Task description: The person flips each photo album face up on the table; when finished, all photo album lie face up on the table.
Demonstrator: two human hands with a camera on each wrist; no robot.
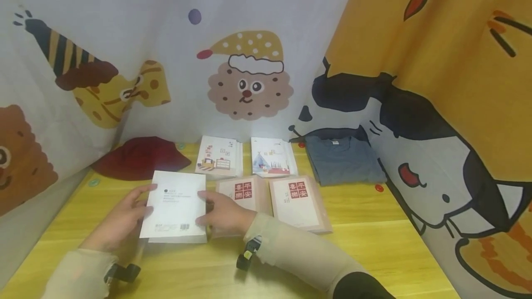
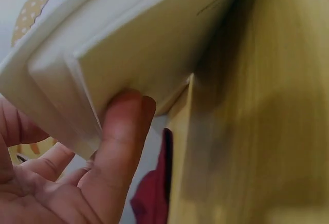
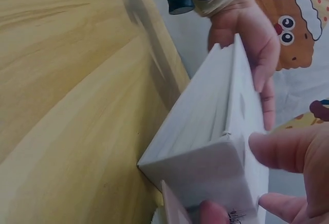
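A white book (image 1: 174, 204) with small print and a barcode on its upper face is held between both hands, low over the front left of the table. My left hand (image 1: 122, 216) grips its left edge; in the left wrist view the thumb and fingers (image 2: 121, 142) pinch the book (image 2: 139, 44) from both sides. At the right edge, my right hand (image 1: 228, 213) holds it by the spine side. In the right wrist view the book's page edges (image 3: 198, 106) fan slightly apart and fingers (image 3: 285, 149) press the cover.
Two beige books with red squares (image 1: 297, 204) (image 1: 248, 191) lie right of the held book. Behind them are two illustrated white books (image 1: 218, 156) (image 1: 272, 157). A dark red hat (image 1: 139, 158) lies back left, a folded grey-blue shirt (image 1: 347, 163) back right. Printed curtains (image 1: 166, 36) border the yellow table (image 1: 353, 253).
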